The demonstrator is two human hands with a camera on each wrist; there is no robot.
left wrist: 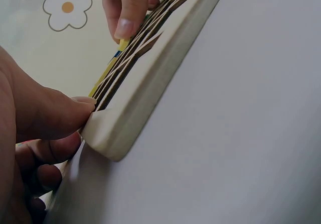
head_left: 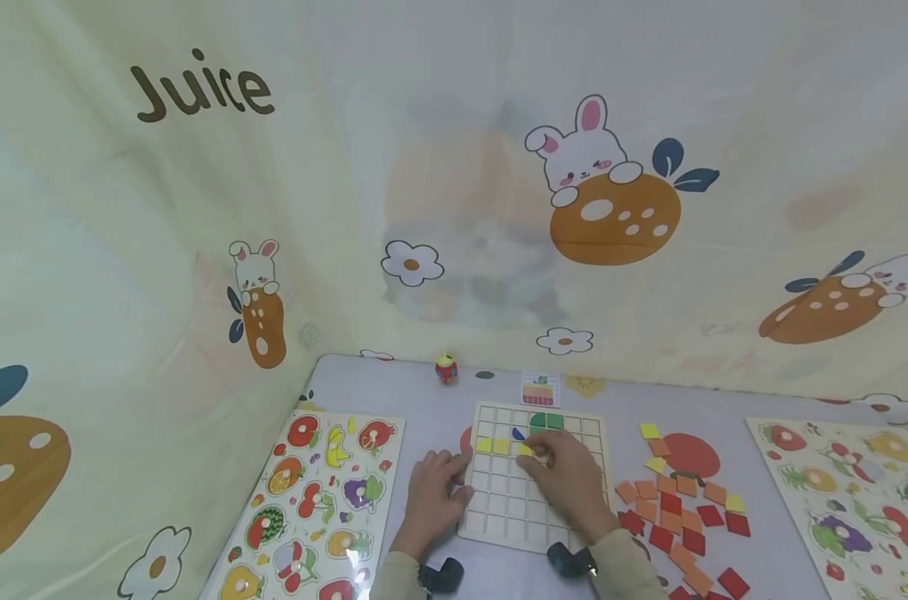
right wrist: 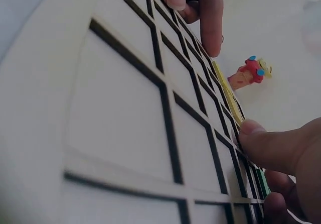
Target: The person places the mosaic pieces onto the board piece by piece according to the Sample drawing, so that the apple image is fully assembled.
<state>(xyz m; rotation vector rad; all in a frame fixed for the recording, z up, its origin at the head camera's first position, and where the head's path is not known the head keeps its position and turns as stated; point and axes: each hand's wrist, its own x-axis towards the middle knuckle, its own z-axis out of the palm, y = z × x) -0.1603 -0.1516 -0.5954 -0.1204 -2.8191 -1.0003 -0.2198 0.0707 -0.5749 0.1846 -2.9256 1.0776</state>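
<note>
A pale board (head_left: 495,527) with a raised grid lies on the table. My right hand (head_left: 566,483) is over its upper middle, thumb and fingertips pinching a yellow square tile (head_left: 525,450) at a cell. Two yellow tiles (head_left: 492,445) sit in cells to the left in the same row. Close above the pinched tile is a blue piece (head_left: 518,434) with a curved edge, and green pieces (head_left: 547,420) lie farther up. My left hand (head_left: 433,497) rests at the board's left edge, its thumb (left wrist: 70,111) touching the rim in the left wrist view.
Several orange and red square tiles (head_left: 671,504) lie scattered right of the board, with a few yellow ones. Fruit puzzle boards stand at left (head_left: 274,508) and right (head_left: 836,492). Behind are a small picture card (head_left: 540,390) and a toy figure (head_left: 446,368). A printed curtain (head_left: 469,167) rises behind the table.
</note>
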